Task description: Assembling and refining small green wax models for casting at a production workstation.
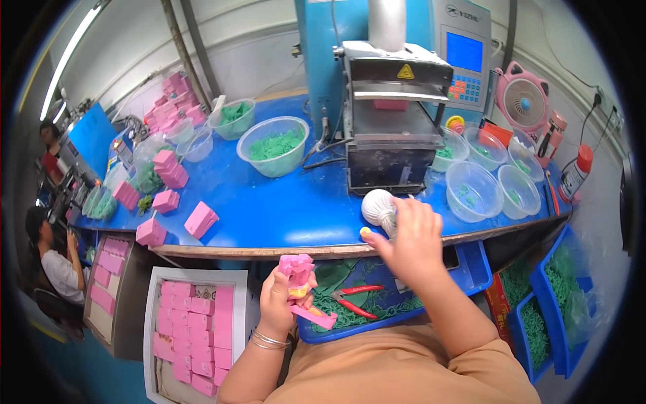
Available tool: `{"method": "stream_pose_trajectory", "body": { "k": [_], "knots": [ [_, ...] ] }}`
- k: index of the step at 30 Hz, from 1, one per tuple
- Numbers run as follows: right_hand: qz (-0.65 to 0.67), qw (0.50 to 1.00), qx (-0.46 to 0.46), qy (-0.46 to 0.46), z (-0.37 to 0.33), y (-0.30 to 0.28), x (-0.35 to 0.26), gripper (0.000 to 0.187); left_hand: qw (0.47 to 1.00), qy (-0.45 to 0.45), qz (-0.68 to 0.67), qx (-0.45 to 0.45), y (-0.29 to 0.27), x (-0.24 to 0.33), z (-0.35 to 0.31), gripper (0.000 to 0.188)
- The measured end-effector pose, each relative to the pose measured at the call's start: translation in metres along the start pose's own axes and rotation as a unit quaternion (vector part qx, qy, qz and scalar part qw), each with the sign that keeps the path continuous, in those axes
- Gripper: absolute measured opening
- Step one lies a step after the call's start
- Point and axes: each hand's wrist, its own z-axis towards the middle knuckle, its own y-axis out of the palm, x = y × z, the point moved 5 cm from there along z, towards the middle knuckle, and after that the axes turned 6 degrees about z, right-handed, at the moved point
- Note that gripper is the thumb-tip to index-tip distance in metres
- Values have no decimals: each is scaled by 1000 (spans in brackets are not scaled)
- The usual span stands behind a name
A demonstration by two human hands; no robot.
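My left hand (277, 299), in front of the table's edge, is closed around a small pink mould (296, 268). Yellow shows by its fingers, and a pink strip with a yellow patch (317, 316) sticks out below. My right hand (416, 242) reaches over the table edge, its fingers and thumb on either side of the gathered neck of a round white cloth pouch (378, 207). A yellow bit (365, 231) shows at the right thumb's tip. Below the hands, red-handled cutters (356, 312) lie on green scraps in a blue tray (404, 316).
A press machine (393, 128) stands behind the pouch. Clear plastic bowls (474, 192) are at the right, and a bowl of green scraps (274, 145) is left of the press. Pink blocks (201, 219) lie at the left. A white-framed box (225, 330) holds more. A co-worker (54, 256) sits far left.
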Motion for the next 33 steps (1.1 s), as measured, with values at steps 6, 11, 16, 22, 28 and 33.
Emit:
{"method": "stream_pose_trajectory", "body": {
  "k": [6,11,16,22,28,33],
  "knots": [
    [115,993,-16,-3,-11,-4,24,37,995,-52,-79,-27,-4,-23,3,70],
    [275,937,-144,-163,-33,-19,-48,32,985,-71,-139,70,15,-18,4,64],
    [408,898,-133,-98,-36,-21,-29,31,985,-66,-161,12,-1,-23,-10,71],
    [324,875,-331,-140,-49,17,-58,26,994,-17,-1,107,14,-6,4,64],
    [629,772,-61,67,-31,-22,-29,26,981,-49,-184,-40,5,-14,3,69],
    [373,903,-202,-69,-51,22,-25,28,995,-74,-48,44,3,-35,2,59]
  ]
}}
